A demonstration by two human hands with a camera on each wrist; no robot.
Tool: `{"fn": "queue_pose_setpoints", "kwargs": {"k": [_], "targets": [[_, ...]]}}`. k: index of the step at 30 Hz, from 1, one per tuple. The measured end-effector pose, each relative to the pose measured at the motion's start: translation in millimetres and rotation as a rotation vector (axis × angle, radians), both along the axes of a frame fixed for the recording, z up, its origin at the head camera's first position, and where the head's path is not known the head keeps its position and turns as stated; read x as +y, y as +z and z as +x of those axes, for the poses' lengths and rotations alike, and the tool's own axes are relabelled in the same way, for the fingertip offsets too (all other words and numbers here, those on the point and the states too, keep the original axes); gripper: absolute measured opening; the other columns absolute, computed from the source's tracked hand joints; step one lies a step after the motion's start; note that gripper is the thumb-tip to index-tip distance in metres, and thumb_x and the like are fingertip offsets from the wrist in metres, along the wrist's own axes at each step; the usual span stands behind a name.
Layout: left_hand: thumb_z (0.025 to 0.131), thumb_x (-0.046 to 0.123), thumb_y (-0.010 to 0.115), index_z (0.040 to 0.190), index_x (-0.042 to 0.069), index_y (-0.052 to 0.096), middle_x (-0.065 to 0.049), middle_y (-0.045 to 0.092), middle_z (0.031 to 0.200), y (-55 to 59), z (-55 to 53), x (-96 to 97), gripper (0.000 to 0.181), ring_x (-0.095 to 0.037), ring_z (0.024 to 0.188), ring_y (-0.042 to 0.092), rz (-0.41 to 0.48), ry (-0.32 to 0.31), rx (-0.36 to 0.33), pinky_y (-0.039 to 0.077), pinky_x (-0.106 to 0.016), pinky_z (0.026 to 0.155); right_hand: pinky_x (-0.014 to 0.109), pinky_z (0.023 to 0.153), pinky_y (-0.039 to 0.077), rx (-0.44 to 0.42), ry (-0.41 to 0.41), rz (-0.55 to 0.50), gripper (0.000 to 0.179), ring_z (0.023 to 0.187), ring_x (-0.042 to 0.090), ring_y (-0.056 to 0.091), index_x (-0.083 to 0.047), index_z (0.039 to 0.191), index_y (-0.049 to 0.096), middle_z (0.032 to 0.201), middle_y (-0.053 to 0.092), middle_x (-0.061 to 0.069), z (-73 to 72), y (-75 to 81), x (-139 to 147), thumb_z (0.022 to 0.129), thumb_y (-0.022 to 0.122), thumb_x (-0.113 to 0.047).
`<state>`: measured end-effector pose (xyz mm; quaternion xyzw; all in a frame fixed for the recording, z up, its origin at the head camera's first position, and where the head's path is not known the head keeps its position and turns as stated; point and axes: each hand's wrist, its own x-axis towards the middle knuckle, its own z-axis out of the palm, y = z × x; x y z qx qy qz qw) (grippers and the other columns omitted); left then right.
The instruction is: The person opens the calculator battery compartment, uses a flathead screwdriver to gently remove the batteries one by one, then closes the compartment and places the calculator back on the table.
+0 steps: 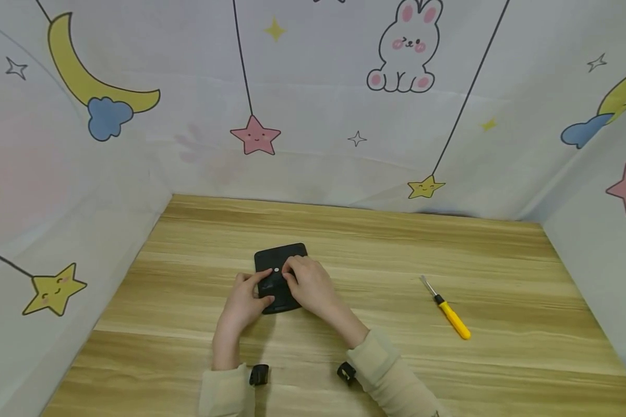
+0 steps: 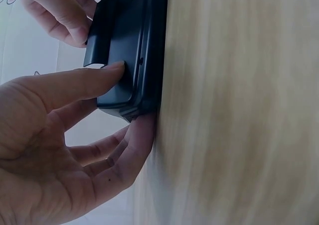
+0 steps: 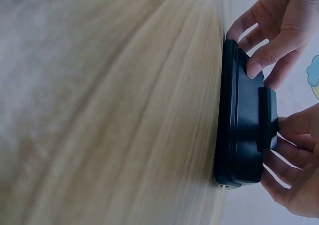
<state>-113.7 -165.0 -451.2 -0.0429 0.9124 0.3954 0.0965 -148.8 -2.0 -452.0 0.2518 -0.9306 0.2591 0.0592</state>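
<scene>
A flat black plastic case [image 1: 280,253] with rounded corners lies on the table, a small pale round spot on its top. From its upper face stands a curved black flap [image 2: 99,33]. My left hand [image 1: 242,304] grips the near left part of the case, thumb on top and fingers along its edge, as the left wrist view shows. The fingertips of my right hand [image 1: 313,281] pinch the flap, seen also in the right wrist view [image 3: 268,118]. The hand partly hides the flap in the head view.
A screwdriver [image 1: 451,317] with a yellow handle lies to the right on the wood-grain table [image 1: 365,255]. White cloth walls [image 1: 318,92] printed with stars, moons and a rabbit stand around the back and sides.
</scene>
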Motion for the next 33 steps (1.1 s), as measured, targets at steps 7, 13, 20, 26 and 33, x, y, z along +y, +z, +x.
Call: {"fn": "queue_pose_setpoints", "kwargs": {"k": [7, 13, 20, 26, 33], "targets": [[0.084, 0.009, 0.071, 0.139, 0.012, 0.052, -0.023, 0.045, 0.124, 0.2, -0.4, 0.9, 0.059, -0.019, 0.073, 0.046, -0.007, 0.001, 0.002, 0.036, -0.027, 0.062, 0.033, 0.079, 0.050, 0.017, 0.002, -0.007, 0.006, 0.080, 0.015, 0.062, -0.014, 0.094, 0.067, 0.088, 0.067, 0.001, -0.4, 0.6, 1, 0.093, 0.062, -0.017], [0.084, 0.010, 0.071, 0.140, 0.013, 0.051, -0.023, 0.045, 0.124, 0.5, -1.1, 1.7, 0.059, -0.019, 0.074, 0.046, -0.009, -0.003, -0.007, 0.036, -0.027, 0.061, 0.033, 0.077, 0.050, 0.024, -0.005, -0.017, 0.005, 0.079, 0.015, 0.061, -0.013, 0.093, 0.067, 0.088, 0.067, 0.001, -0.9, 1.3, 3, 0.093, 0.063, -0.016], [0.084, 0.009, 0.070, 0.140, 0.014, 0.051, -0.022, 0.044, 0.125, -0.3, -0.9, 1.1, 0.059, -0.019, 0.074, 0.046, -0.016, 0.003, -0.018, 0.035, -0.027, 0.061, 0.032, 0.076, 0.049, 0.012, -0.008, -0.013, 0.005, 0.080, 0.015, 0.060, -0.014, 0.094, 0.067, 0.090, 0.067, 0.000, -0.3, 3.1, 8, 0.093, 0.063, -0.015], [0.084, 0.009, 0.071, 0.140, 0.014, 0.052, -0.022, 0.045, 0.123, 0.3, -0.4, 1.9, 0.059, -0.019, 0.075, 0.046, -0.020, 0.006, -0.016, 0.035, -0.027, 0.062, 0.032, 0.076, 0.048, 0.032, -0.012, -0.017, 0.005, 0.079, 0.015, 0.059, -0.013, 0.091, 0.067, 0.088, 0.067, 0.001, 0.9, 4.6, 13, 0.092, 0.063, -0.014], [0.084, 0.010, 0.071, 0.140, 0.015, 0.052, -0.021, 0.045, 0.124, 0.5, -1.0, 2.7, 0.059, -0.020, 0.076, 0.046, -0.024, 0.012, -0.020, 0.035, -0.027, 0.062, 0.033, 0.078, 0.048, 0.026, -0.029, 0.004, 0.004, 0.080, 0.015, 0.059, -0.015, 0.088, 0.065, 0.087, 0.066, 0.000, 1.3, 5.0, 22, 0.091, 0.064, -0.014]]}}
